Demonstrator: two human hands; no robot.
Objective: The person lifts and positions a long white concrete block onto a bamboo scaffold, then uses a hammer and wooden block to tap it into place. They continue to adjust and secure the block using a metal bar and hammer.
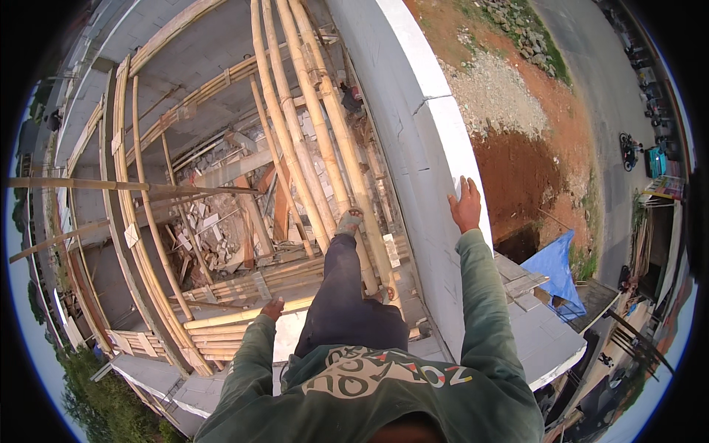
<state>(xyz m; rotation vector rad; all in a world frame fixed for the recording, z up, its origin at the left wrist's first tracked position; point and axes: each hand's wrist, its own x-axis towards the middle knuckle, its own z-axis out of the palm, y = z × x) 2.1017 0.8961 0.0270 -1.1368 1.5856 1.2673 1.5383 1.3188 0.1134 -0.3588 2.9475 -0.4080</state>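
Note:
My right hand [465, 206] lies on the white top edge of a grey block wall [434, 111], its fingers stretched forward and apart. Low beside my left leg, my left hand [272, 308] is close to a yellow bamboo pole [244, 318] and a white flat surface [289, 334]. Its fingers are foreshortened, so whether they grip anything is unclear. Under my forward foot [350, 220] run several long bamboo poles [325, 140] laid side by side. My other foot [385, 294] is farther back on the same poles.
Below the poles lies rubble [210, 221] with broken blocks and boards. Bamboo scaffolding [122, 192] stands to the left. Beyond the wall the ground drops to red soil [517, 170], a blue tarp [555, 266] and a road [602, 111].

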